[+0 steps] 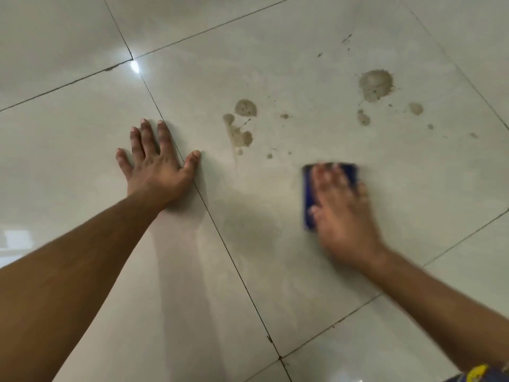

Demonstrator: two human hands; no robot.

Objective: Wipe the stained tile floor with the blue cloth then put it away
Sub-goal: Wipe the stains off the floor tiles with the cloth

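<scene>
A folded blue cloth [309,197] lies flat on the glossy cream tile floor [275,257], pressed down under my right hand [344,213], which is blurred by motion. Brown stains mark the same tile beyond the cloth: a cluster of blotches [242,125] in the middle and a larger round patch [376,85] with smaller spots to the far right. My left hand [157,164] rests flat on the floor with fingers spread, straddling a grout line left of the stains, holding nothing.
Dark grout lines [234,260] cross the floor diagonally. A bright light reflection [135,66] glints at a tile corner at the far left. A bit of yellow and blue patterned fabric [479,373] shows at the bottom right corner.
</scene>
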